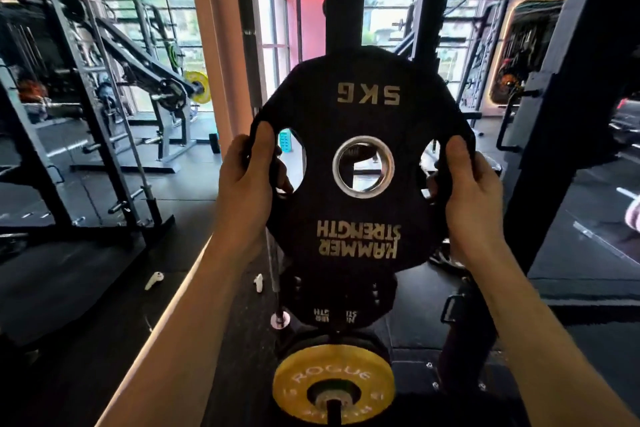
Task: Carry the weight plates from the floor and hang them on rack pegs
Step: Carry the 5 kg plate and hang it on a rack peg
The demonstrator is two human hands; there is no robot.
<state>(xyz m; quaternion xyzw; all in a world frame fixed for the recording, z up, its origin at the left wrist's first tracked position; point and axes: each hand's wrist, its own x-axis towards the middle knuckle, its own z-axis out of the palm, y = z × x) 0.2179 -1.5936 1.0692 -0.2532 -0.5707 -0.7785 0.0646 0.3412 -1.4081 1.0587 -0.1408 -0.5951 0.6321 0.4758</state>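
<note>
Both hands [246, 180] hold 5kg plate [363, 218] upright, lettering inverted.

You are standing in a gym. At the left of the frame stand steel squat racks [86, 114] with a loaded barbell [180, 94]; a yellow Rogue bumper plate [332, 381] sits at the bottom centre, black rubber flooring [86, 288] runs underfoot, and tall windows [166, 10] line the back.

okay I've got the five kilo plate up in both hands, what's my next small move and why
Probably push the plate forward toward the rack post behind it. Left hand and right hand grip its side holes, and no peg fills its centre hole.
</note>
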